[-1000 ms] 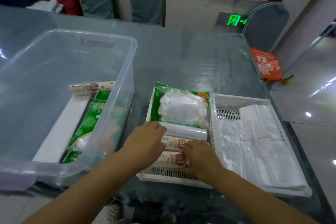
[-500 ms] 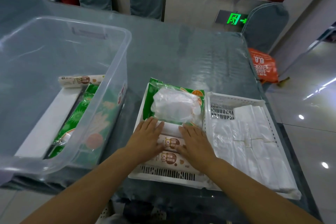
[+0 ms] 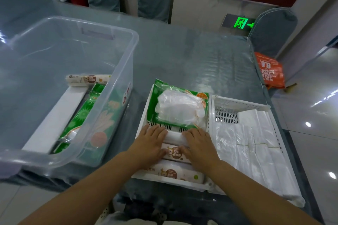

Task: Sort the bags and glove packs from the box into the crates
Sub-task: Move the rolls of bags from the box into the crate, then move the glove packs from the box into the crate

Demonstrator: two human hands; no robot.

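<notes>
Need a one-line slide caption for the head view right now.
Both hands, left and right, press flat on rolls in the middle white crate, beside the glove pack.

Both hands [image 3: 152,141] flat, fingers straight

A large clear plastic box [image 3: 69,86] fills the left of the frame; inside it lie a printed white roll of bags [image 3: 87,79] at the far end, a long white pack [image 3: 54,124] and a green glove pack [image 3: 82,117] side by side. At centre a white slotted crate [image 3: 144,115] holds a green glove pack with clear gloves [image 3: 180,109] at its far end and three white bag rolls [image 3: 175,171] lying crosswise nearer. Touching its right side, a second white crate [image 3: 239,105] holds flat folded white bags [image 3: 256,151]
</notes>
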